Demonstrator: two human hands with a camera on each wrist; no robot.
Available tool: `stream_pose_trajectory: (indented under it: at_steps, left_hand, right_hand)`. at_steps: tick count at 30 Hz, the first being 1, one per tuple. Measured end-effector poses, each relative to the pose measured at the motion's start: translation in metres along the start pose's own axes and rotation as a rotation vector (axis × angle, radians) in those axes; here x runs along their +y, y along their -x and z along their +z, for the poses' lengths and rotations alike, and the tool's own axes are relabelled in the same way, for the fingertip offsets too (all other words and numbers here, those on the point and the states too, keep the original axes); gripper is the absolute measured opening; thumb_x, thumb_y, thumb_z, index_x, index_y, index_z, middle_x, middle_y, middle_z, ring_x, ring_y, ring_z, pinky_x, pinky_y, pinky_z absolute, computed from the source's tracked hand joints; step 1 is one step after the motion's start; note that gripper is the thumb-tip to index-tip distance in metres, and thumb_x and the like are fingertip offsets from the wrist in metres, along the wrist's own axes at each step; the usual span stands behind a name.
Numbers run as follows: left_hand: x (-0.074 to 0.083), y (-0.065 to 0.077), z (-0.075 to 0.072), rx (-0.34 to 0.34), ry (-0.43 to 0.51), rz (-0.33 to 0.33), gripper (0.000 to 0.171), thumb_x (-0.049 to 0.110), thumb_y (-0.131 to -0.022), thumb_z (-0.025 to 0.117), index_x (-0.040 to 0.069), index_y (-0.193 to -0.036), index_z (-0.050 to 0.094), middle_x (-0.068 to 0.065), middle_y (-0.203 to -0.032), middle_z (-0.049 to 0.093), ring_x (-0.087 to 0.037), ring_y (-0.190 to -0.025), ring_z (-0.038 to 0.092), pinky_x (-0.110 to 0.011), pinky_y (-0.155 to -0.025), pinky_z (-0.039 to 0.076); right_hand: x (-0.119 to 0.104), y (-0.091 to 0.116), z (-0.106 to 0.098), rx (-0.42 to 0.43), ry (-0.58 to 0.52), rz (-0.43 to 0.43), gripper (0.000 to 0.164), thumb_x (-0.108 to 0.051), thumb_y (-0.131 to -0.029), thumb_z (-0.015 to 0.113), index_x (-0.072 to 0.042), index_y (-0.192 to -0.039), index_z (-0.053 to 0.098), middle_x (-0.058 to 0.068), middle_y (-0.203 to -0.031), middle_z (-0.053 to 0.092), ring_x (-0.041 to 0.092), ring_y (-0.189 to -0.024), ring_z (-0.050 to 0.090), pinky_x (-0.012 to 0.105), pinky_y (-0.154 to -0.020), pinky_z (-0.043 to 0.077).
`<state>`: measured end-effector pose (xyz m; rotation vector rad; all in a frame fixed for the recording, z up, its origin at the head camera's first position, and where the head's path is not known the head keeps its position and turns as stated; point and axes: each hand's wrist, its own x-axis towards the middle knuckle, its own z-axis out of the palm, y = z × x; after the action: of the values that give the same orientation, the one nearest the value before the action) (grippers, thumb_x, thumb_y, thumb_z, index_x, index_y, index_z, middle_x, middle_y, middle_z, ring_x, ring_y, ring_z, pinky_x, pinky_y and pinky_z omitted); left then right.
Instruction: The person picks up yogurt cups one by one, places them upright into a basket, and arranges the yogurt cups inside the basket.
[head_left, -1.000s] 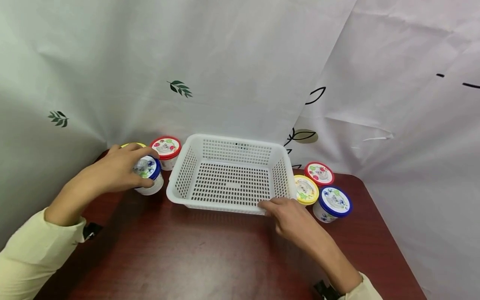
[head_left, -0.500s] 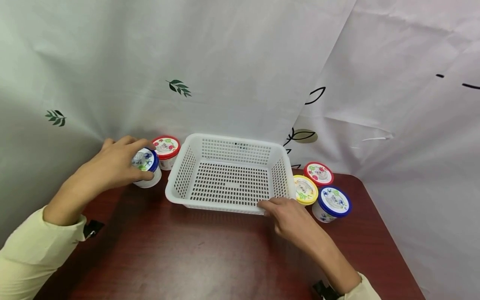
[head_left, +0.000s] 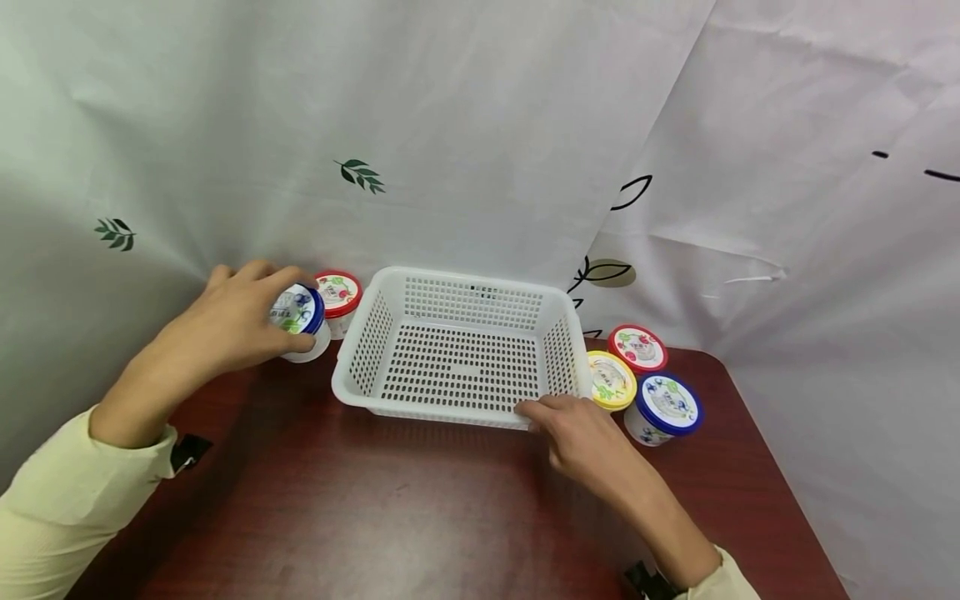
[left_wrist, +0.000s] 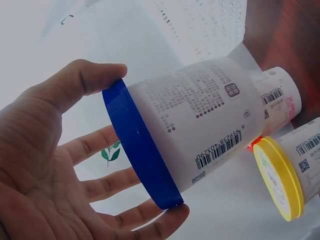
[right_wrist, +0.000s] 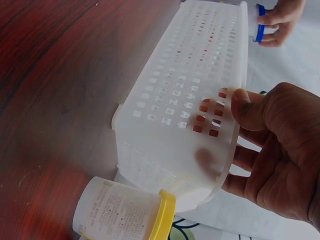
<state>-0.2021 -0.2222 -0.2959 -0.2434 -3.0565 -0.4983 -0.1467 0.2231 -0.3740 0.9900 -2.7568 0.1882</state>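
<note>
My left hand holds a blue-lidded tub from above, thumb on one side of the lid and fingers on the other. This tub overlaps a red-lidded tub beside it in the head view. A yellow-lidded tub shows behind it in the left wrist view; in the head view my hand hides that one. My right hand grips the near right rim of a white perforated basket, thumb outside and fingers over the inner side. Nothing lies in the basket.
Right of the basket stand three more tubs, with a yellow lid, a red lid and a blue lid. They sit on a dark red-brown table. A pale curtain with leaf prints rises behind.
My left hand has moved the blue-lidded tub away from me, then slightly right toward the red-lidded tub. The yellow lid seen earlier behind that hand is now covered. My right hand stays on the basket.
</note>
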Motion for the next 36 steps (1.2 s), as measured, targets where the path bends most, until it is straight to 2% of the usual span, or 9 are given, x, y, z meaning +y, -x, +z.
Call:
stream_pose_trajectory:
  at_steps: [13,21,27,36]
  left_hand:
    - [0.013,0.001,0.002,0.061,0.039,0.057,0.078,0.034,-0.087,0.094,0.017,-0.154,0.059,-0.032,-0.157,0.049,-0.063,-0.134,0.037,-0.074,-0.096,0.047]
    - [0.019,0.0,0.005,0.144,0.032,0.099,0.073,0.033,-0.085,0.094,0.018,-0.15,0.063,-0.03,-0.152,0.053,-0.064,-0.13,0.04,-0.073,-0.093,0.047]
    - [0.023,0.0,0.006,0.172,0.021,0.106,0.075,0.031,-0.085,0.095,0.019,-0.152,0.063,-0.028,-0.154,0.053,-0.063,-0.133,0.039,-0.072,-0.091,0.048]
    - [0.033,0.001,0.007,0.23,0.019,0.164,0.062,0.029,-0.086,0.094,0.025,-0.142,0.069,-0.024,-0.154,0.055,-0.063,-0.134,0.041,-0.077,-0.092,0.049]
  right_hand:
    - [0.0,0.0,0.001,0.03,0.006,-0.015,0.032,0.002,-0.092,0.079,-0.02,-0.115,0.078,-0.004,-0.092,0.077,0.017,-0.081,0.071,0.032,-0.07,0.057]
    - [0.0,0.0,0.0,0.045,0.021,-0.028,0.034,0.003,-0.092,0.078,-0.021,-0.116,0.079,-0.003,-0.092,0.077,0.018,-0.082,0.073,0.034,-0.071,0.058]
    - [-0.001,0.0,-0.001,0.052,0.022,-0.04,0.034,0.003,-0.092,0.078,-0.022,-0.116,0.078,-0.004,-0.091,0.076,0.018,-0.081,0.072,0.034,-0.069,0.057]
    - [-0.001,-0.001,-0.002,0.044,0.02,-0.037,0.035,0.003,-0.092,0.077,-0.021,-0.117,0.079,-0.003,-0.092,0.077,0.019,-0.081,0.072,0.033,-0.067,0.056]
